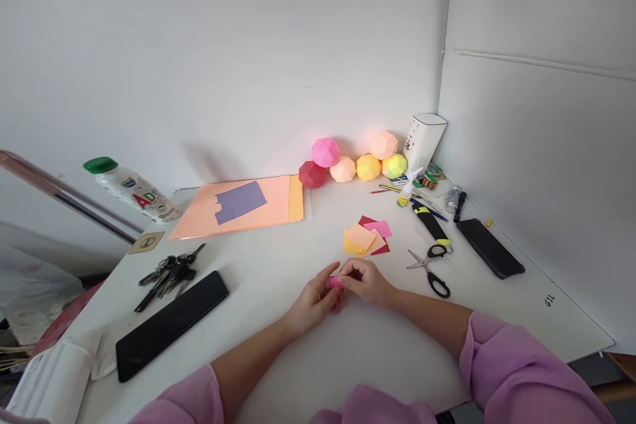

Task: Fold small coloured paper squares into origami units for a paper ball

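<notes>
While the left hand, half-curled, holds pink paper, the right hand bends inward, pinching it.

The place looks like a paper-craft corner, perhaps in a home: a smooth white tabletop set against plain white walls. Faceted, brightly coloured paper balls, large peach paper sheets and black-handled metal scissors show the craft — a bunch of dark keys and a green-capped white bottle suggest everyday living.
</notes>
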Tool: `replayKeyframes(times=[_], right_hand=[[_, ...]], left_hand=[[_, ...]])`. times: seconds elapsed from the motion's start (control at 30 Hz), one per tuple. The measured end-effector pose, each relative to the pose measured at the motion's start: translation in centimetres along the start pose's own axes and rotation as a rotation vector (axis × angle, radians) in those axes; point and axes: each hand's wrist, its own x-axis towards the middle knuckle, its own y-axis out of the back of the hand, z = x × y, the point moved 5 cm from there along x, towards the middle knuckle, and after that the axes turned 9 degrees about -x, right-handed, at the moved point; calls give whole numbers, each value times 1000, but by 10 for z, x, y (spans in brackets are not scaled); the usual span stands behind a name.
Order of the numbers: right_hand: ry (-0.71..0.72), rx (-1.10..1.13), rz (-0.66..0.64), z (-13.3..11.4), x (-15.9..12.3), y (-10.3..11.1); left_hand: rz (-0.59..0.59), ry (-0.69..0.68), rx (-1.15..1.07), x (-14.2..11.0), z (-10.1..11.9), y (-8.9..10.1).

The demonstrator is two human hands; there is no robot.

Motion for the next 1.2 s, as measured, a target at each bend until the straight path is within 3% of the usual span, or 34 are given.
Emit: replayKeyframes(times=[0.23, 0.57, 0.8, 0.97, 1.2], right_hand=[[84, -202, 94, -6, 1, 3], [-85, -139, -30, 4, 1, 1], [-115, -23, 11, 2, 2, 5], [-96, -3, 45, -1, 3, 6], [-120, -33, 74, -2, 3, 4]], left_hand=[[-15, 45, 107, -1, 6, -3], [20, 19, 179, -1, -2, 1], [54, 4, 26, 2, 0, 2], [125, 5, 62, 3, 1, 5], [110, 5, 50, 3, 3, 4]])
